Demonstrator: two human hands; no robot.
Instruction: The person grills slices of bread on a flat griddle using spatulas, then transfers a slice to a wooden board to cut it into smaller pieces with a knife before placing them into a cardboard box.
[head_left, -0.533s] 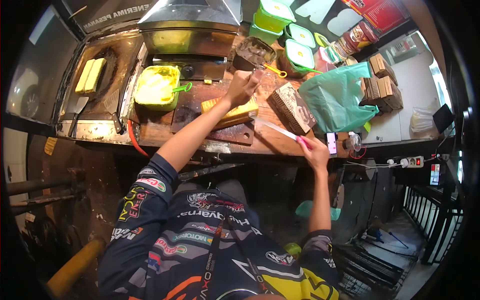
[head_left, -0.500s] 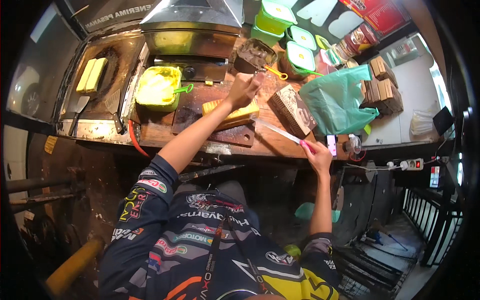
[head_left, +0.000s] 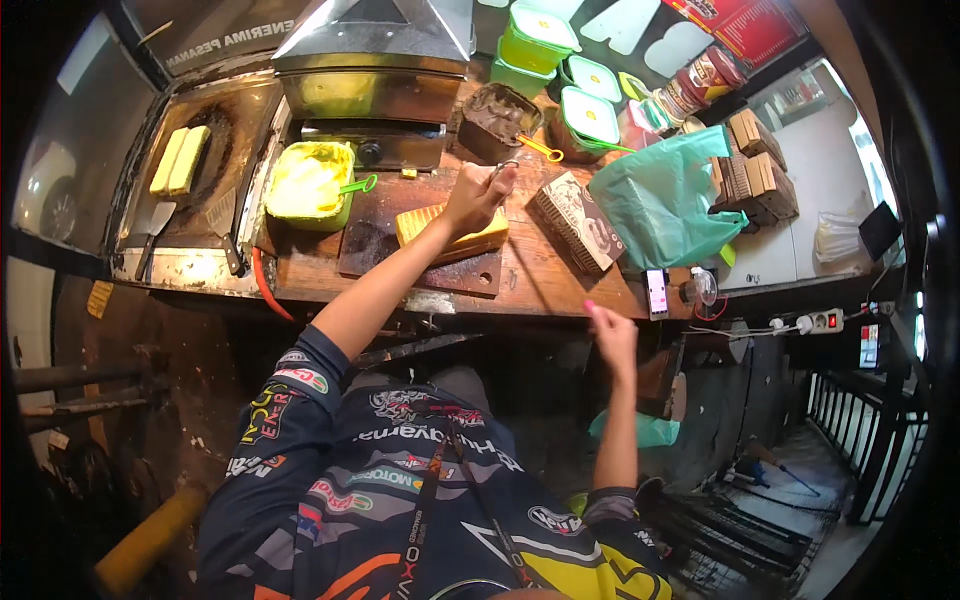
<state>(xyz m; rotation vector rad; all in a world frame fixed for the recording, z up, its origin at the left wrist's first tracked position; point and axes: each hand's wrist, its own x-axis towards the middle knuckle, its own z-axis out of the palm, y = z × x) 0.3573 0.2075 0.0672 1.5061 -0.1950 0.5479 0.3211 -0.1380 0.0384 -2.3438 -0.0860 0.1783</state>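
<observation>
My left hand [head_left: 478, 200] is closed above the yellow bread loaf [head_left: 415, 226], its fingers bunched. A small curved edge shows at the fingertips; what they hold is not clear. The loaf lies on a dark wooden cutting board [head_left: 362, 258]. My right hand [head_left: 615, 342] is closed in front of the counter edge, round the pink-handled knife [head_left: 589, 306]. Its blade cannot be made out now. A tub of yellow spread [head_left: 310, 218] with a green-handled utensil stands left of the board. Behind my left hand is a tub of brown spread [head_left: 478, 135] with a yellow-handled one.
Two joined bread slabs [head_left: 180, 160] lie on the griddle at left, near two spatulas [head_left: 152, 235]. A printed carton [head_left: 575, 225], a green plastic bag [head_left: 660, 195], a phone [head_left: 657, 292] and stacked boxes [head_left: 765, 180] stand to the right. Lidded green tubs [head_left: 590, 118] are at the back.
My right hand has drawn down and slightly left, away from the loaf, and the long blade no longer shows. My left hand has shifted slightly down and left. The view has moved a little.
</observation>
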